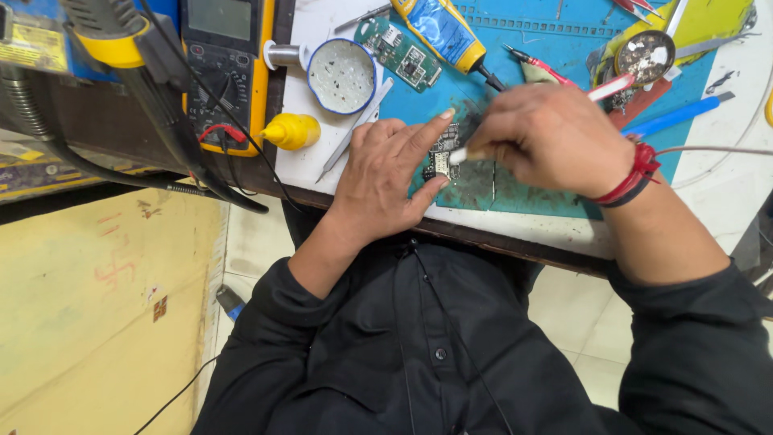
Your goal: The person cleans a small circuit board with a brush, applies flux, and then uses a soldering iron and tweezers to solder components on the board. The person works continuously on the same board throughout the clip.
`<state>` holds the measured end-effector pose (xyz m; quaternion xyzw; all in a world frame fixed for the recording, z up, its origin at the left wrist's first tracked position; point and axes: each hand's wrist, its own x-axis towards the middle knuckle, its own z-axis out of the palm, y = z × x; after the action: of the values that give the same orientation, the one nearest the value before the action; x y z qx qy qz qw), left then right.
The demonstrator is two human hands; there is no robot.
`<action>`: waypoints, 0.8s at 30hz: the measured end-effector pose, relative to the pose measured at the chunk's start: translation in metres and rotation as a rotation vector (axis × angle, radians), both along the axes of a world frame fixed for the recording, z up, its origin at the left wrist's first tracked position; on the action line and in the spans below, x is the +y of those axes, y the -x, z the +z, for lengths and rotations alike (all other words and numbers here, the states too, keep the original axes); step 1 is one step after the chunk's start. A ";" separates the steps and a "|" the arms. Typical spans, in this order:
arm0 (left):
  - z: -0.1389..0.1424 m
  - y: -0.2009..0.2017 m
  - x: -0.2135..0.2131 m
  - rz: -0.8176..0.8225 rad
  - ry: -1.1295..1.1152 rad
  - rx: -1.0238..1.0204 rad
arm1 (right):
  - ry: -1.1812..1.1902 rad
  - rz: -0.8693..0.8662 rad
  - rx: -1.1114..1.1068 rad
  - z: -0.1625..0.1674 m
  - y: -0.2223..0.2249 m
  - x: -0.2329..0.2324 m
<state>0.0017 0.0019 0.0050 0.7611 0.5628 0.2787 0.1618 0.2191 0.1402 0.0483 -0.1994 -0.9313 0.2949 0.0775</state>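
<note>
In the head view, the small circuit board [440, 161] lay on the blue mat [564, 56] pinned between the left hand's [386, 181] forefinger and thumb, while the right hand [551, 137], just beside, gripped a white-tipped tool [460, 154] angled leftward onto it.

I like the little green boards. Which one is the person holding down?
The small circuit board on the teal mat, pinned between the left hand fingers. The other green board lies untouched farther up, beside the round white dish.

Blue mat [564, 60]: matt rubbery, scuffed dark near the small circuit board [441, 157]. Tweezers [354, 129]: bare metal. Multimeter [225, 64]: yellow plastic. Sleeve [692, 354]: black cloth.
</note>
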 end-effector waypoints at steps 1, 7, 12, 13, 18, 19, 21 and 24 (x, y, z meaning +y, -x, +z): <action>0.001 0.000 0.000 -0.001 0.010 -0.004 | 0.008 0.026 -0.001 -0.001 0.000 -0.002; 0.003 -0.001 0.000 0.000 0.020 -0.015 | -0.003 -0.034 0.008 -0.003 -0.004 -0.003; 0.001 0.000 0.001 0.003 0.005 -0.004 | 0.031 0.019 0.053 -0.006 -0.001 -0.004; 0.001 0.000 0.000 0.006 0.003 0.000 | 0.033 0.001 0.044 -0.005 -0.002 -0.004; 0.001 0.000 0.001 -0.002 0.020 -0.014 | 0.065 0.055 -0.019 -0.004 -0.001 -0.007; 0.001 0.001 0.001 -0.003 0.011 -0.008 | 0.035 0.005 -0.008 -0.004 -0.001 -0.006; 0.000 0.000 0.001 -0.007 0.003 -0.008 | -0.014 -0.100 0.001 -0.004 -0.002 -0.007; 0.000 0.000 0.000 0.002 -0.004 -0.016 | 0.094 0.051 -0.061 -0.005 -0.002 -0.007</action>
<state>0.0016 0.0019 0.0053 0.7587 0.5618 0.2860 0.1643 0.2208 0.1331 0.0430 -0.1878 -0.9232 0.3338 0.0321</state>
